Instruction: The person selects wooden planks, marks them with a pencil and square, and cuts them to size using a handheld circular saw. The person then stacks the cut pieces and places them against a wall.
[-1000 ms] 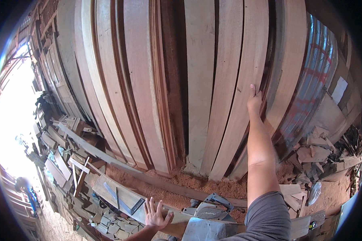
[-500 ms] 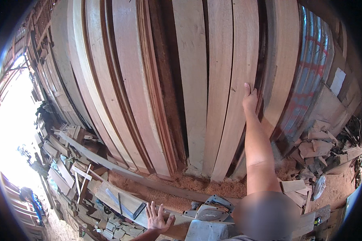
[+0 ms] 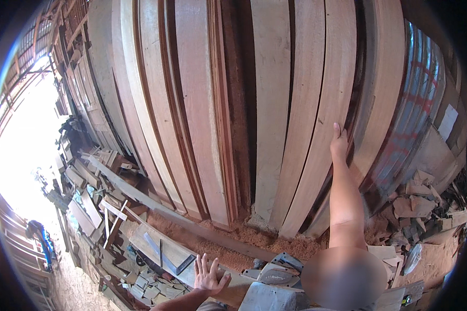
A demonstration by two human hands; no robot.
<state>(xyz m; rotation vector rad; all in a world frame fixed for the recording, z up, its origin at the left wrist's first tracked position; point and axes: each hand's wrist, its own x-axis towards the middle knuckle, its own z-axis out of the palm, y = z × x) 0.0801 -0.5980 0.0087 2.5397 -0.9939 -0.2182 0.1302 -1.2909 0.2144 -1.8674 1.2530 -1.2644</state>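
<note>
Ahead of me a row of long wooden planks leans upright. My right hand (image 3: pixel 339 142) is raised with the arm stretched out, its fingers curled around the right edge of a pale brown plank (image 3: pixel 316 155). A blurred round patch covers part of the view near my right upper arm. Low down, my left hand (image 3: pixel 211 274) hangs open with fingers spread, beside a metal square (image 3: pixel 183 264) lying on a board (image 3: pixel 145 241). Just right of that hand is a grey power planer (image 3: pixel 279 273). Whether the left hand touches the board beneath cannot be told.
Orange-brown shavings (image 3: pixel 218 241) cover the floor at the planks' feet. Heaps of wood offcuts lie left (image 3: pixel 101 202) and right (image 3: pixel 417 199). A corrugated metal sheet (image 3: pixel 412 98) leans beyond the planks. At far left is a bright opening (image 3: pixel 23 129).
My view has turned left, so the planks and both hands appear further right and lower. The right hand keeps its hold on the plank; the left stays spread.
</note>
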